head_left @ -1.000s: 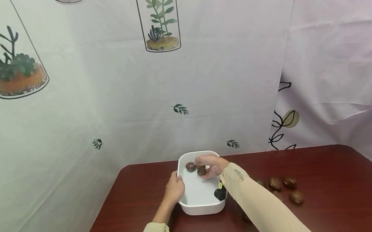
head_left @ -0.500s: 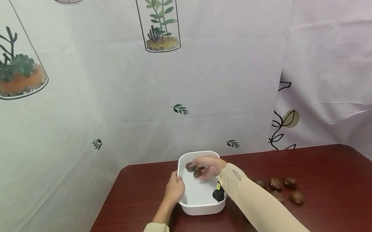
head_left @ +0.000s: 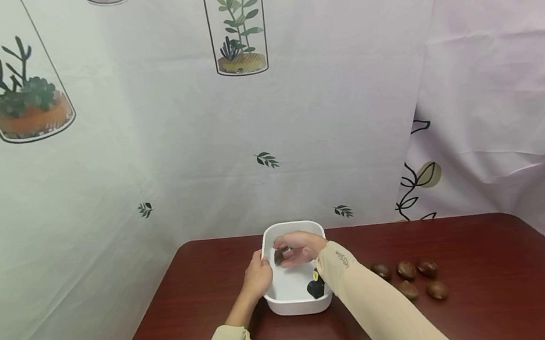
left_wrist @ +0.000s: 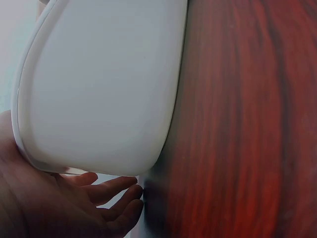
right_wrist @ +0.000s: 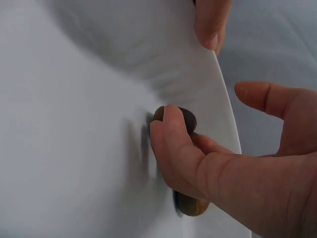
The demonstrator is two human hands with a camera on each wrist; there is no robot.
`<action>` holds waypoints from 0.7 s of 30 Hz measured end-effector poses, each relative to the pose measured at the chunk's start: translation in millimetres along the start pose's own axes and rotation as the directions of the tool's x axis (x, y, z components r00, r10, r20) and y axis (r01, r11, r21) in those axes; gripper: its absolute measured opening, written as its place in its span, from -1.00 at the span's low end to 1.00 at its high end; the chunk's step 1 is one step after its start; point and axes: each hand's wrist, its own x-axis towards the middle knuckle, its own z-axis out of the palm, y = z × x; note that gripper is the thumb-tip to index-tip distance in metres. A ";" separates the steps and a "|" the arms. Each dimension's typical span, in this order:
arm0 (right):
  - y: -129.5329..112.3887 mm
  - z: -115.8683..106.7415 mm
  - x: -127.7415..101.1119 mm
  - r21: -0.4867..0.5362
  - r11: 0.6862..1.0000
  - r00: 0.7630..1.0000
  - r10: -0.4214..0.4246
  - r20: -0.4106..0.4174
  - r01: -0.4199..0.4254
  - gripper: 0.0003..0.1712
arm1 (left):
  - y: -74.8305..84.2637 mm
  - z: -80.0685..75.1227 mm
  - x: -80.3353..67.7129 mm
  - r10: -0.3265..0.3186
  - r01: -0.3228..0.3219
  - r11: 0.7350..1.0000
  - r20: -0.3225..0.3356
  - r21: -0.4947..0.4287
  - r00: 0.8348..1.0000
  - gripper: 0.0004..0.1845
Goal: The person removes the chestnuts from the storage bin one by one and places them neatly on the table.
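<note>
On the tabletop stands a white, deep-sided rectangular tray (head_left: 297, 310). My left hand (head_left: 257, 275) grips its left side, thumb over the rim; in the left wrist view its fingers (left_wrist: 115, 190) curve along the outside wall. Reaching inside the tray, my right hand (head_left: 299, 246) holds a smooth, brown, pebble-like piece (right_wrist: 188, 119) at its fingertips close to the left wall. The thumb of that hand (right_wrist: 257, 96) stands apart from the piece. A second brown piece (right_wrist: 193, 205) lies partly hidden beneath the fingers in the right wrist view.
Several similar brown pieces (head_left: 436, 289) lie grouped on the dark red wooden table (head_left: 491, 266), right of the tray and beside the right sleeve (head_left: 373, 297). Light cloth (head_left: 196, 164) with printed plants hangs behind the table.
My right hand has moved left inside the tray, bringing the brown piece towards the left wall and covering the other piece in the head view. The left hand keeps its grip on the tray.
</note>
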 end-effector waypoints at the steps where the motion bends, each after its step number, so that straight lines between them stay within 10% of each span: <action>1: 0.3 1.0 0.1 0.007 1.000 1.000 0.004 0.004 -0.004 -0.50 | 0.0 0.1 0.4 0.003 -0.003 1.000 -0.002 0.002 1.000 -0.60; 21: 5.6 8.0 4.5 0.001 1.000 0.981 0.004 0.193 -0.005 -0.93 | 1.8 -0.6 -1.2 0.013 -0.012 1.000 0.019 -0.009 1.000 -0.59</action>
